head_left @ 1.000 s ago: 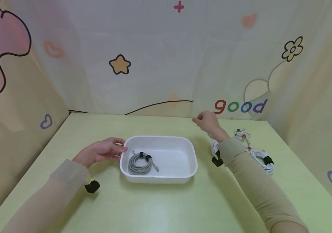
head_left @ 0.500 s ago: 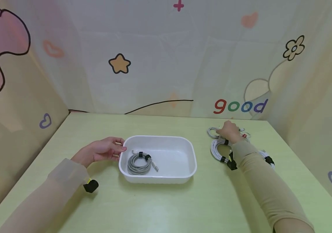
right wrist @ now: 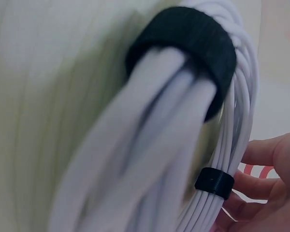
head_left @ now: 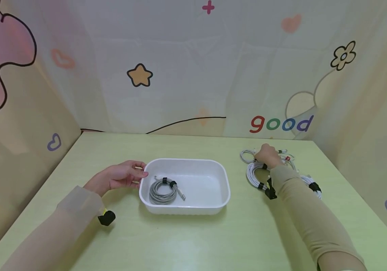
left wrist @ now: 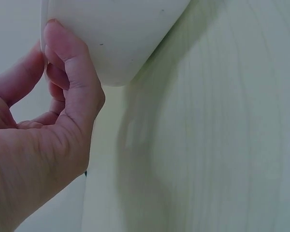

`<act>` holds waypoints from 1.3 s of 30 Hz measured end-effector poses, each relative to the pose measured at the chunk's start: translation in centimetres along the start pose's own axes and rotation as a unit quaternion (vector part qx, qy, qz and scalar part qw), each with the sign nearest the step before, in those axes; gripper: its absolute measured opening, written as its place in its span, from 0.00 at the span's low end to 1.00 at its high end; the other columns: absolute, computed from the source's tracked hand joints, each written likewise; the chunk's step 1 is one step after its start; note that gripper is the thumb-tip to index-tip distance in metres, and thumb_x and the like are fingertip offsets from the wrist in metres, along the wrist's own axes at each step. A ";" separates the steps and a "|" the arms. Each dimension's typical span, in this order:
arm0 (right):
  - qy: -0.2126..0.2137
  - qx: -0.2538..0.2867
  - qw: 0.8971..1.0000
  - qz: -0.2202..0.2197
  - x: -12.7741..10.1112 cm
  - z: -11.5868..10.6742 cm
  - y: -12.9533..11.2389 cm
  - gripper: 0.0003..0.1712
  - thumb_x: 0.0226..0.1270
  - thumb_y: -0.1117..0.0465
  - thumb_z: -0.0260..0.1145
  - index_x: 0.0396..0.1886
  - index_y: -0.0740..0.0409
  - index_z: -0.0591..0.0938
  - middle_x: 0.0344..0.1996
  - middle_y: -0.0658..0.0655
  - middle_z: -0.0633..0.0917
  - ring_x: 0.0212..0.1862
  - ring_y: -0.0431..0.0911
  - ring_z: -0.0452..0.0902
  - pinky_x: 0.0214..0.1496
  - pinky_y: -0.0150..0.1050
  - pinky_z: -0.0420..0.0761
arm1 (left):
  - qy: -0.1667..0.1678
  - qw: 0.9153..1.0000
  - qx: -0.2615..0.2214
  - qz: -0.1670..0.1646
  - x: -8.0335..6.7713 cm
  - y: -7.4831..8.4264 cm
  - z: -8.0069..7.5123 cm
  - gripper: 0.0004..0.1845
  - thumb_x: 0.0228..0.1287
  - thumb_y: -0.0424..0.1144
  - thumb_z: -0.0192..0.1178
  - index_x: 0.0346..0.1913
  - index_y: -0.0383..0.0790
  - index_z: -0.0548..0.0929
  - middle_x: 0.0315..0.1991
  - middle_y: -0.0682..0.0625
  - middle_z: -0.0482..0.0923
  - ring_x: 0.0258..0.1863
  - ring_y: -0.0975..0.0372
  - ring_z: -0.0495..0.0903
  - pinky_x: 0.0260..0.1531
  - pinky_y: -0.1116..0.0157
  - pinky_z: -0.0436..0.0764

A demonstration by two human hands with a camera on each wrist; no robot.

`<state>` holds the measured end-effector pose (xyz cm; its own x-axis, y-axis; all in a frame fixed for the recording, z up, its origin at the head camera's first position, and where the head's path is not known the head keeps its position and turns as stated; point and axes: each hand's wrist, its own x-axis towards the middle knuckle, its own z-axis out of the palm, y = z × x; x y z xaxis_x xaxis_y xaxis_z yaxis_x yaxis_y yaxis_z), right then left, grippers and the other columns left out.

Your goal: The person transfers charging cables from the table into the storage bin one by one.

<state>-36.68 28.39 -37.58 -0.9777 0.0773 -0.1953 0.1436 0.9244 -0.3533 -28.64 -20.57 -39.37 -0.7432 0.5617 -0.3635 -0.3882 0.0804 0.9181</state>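
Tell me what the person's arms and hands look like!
The left hand and right hand wear no gloves. The left sleeve is pale beige; the right sleeve is tan. Each wrist has a small black block, the left one showing some yellow.

Pale-green worktop (head_left: 186, 241), soft glare twd near edge; printed backdrop (head_left: 179, 45) along far edge, "good" lettering (head_left: 273, 124) nr far R corner.
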 end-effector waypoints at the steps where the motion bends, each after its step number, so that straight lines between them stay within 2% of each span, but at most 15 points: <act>1: 0.000 0.006 1.000 -0.005 0.0 0.0 0.1 0.10 0.64 0.61 0.53 0.25 0.61 0.66 0.20 0.55 0.65 0.24 0.48 0.62 0.29 0.41 0.66 | -0.001 1.000 0.001 0.000 0.0 0.0 0.0 0.07 0.70 0.29 0.53 0.45 0.38 0.67 0.33 0.54 0.79 0.31 0.65 0.80 0.35 0.68 0.83; 5: 0.006 0.016 1.000 -0.018 0.1 -0.1 0.1 0.11 0.61 0.63 0.54 0.21 0.59 0.66 0.16 0.52 0.65 0.20 0.44 0.61 0.25 0.38 0.65 | 0.000 1.000 0.006 -0.001 0.0 0.2 0.2 0.07 0.70 0.29 0.53 0.46 0.37 0.67 0.33 0.54 0.79 0.31 0.65 0.80 0.34 0.68 0.83; 11: 0.010 -0.006 1.000 -0.024 0.0 -0.2 -0.2 0.15 0.63 0.58 0.60 0.22 0.60 0.69 0.21 0.55 0.69 0.29 0.50 0.66 0.34 0.43 0.69 | 0.001 1.000 0.000 0.000 0.0 0.4 0.3 0.07 0.70 0.28 0.52 0.46 0.37 0.67 0.33 0.53 0.79 0.30 0.66 0.80 0.34 0.68 0.83; 13: 0.016 -0.008 0.999 -0.026 0.0 -0.1 -0.2 0.16 0.62 0.58 0.61 0.19 0.59 0.69 0.20 0.55 0.70 0.30 0.51 0.67 0.36 0.44 0.70 | -0.003 1.000 -0.001 0.004 0.0 0.4 0.3 0.06 0.70 0.28 0.52 0.45 0.37 0.68 0.33 0.53 0.80 0.30 0.66 0.80 0.33 0.68 0.83; 16: 0.030 0.015 0.999 -0.035 0.1 0.1 0.1 0.19 0.61 0.61 0.61 0.12 0.55 0.67 0.13 0.51 0.67 0.24 0.48 0.64 0.30 0.41 0.69 | -0.011 1.000 0.000 0.009 0.1 0.3 0.3 0.05 0.70 0.27 0.51 0.44 0.38 0.69 0.32 0.53 0.80 0.29 0.66 0.80 0.32 0.68 0.82; 18: 0.047 0.033 0.997 -0.045 0.1 0.2 0.2 0.18 0.62 0.62 0.60 0.13 0.59 0.72 0.14 0.55 0.73 0.24 0.48 0.67 0.29 0.40 0.70 | -0.009 1.000 0.002 0.008 0.1 0.3 0.3 0.05 0.70 0.27 0.51 0.44 0.37 0.69 0.32 0.53 0.80 0.29 0.66 0.80 0.32 0.69 0.82; 20: 0.066 0.051 0.995 -0.060 0.1 0.3 0.2 0.14 0.65 0.62 0.59 0.19 0.64 0.77 0.21 0.61 0.80 0.26 0.50 0.71 0.30 0.40 0.72 | -0.007 1.000 0.001 0.006 0.1 0.2 0.4 0.05 0.70 0.27 0.51 0.45 0.37 0.69 0.32 0.54 0.80 0.30 0.66 0.80 0.33 0.69 0.82; 23: 0.094 0.073 0.990 -0.076 -0.1 0.3 -0.1 0.13 0.68 0.62 0.60 0.38 0.71 0.79 0.42 0.69 0.82 0.39 0.56 0.77 0.38 0.43 0.77 | -0.005 1.000 0.000 0.004 0.1 0.2 0.4 0.07 0.70 0.28 0.51 0.47 0.36 0.67 0.32 0.54 0.80 0.31 0.66 0.81 0.33 0.68 0.82; 26: 0.104 0.109 0.985 -0.088 -0.3 0.2 -0.3 0.14 0.67 0.62 0.62 0.42 0.72 0.79 0.42 0.70 0.82 0.39 0.55 0.78 0.38 0.41 0.78 | -0.006 1.000 -0.001 0.003 0.1 0.1 0.3 0.08 0.70 0.28 0.52 0.48 0.35 0.67 0.33 0.53 0.81 0.32 0.66 0.81 0.34 0.68 0.82; 29: 0.097 0.147 0.980 -0.093 -0.3 0.0 -0.5 0.14 0.66 0.63 0.63 0.44 0.72 0.80 0.38 0.69 0.84 0.34 0.51 0.82 0.34 0.37 0.80 | -0.003 1.000 -0.002 0.002 0.1 0.0 0.2 0.09 0.70 0.28 0.52 0.48 0.35 0.66 0.34 0.53 0.81 0.32 0.66 0.81 0.34 0.68 0.83; 34: 0.057 0.223 0.970 -0.075 -0.6 -0.5 -0.7 0.16 0.66 0.65 0.64 0.47 0.74 0.79 0.30 0.63 0.86 0.24 0.41 0.82 0.33 0.37 0.85 | -0.005 1.000 -0.005 0.003 0.0 -0.1 0.1 0.08 0.70 0.28 0.51 0.47 0.36 0.66 0.34 0.54 0.81 0.32 0.66 0.81 0.35 0.68 0.83; 39: 0.016 0.268 0.962 -0.051 -1.2 -0.9 -1.2 0.18 0.67 0.64 0.64 0.50 0.73 0.77 0.27 0.54 0.85 0.24 0.39 0.82 0.37 0.38 0.86 | -0.006 1.000 -0.007 0.002 0.0 -0.1 0.2 0.08 0.70 0.28 0.53 0.47 0.36 0.67 0.34 0.54 0.81 0.33 0.66 0.81 0.36 0.68 0.83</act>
<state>-35.82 27.54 -36.12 -0.9938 0.0161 -0.1102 0.0975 0.6036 -0.7913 -28.50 -20.45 -39.40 -0.7380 0.5716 -0.3587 -0.3931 0.0680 0.9170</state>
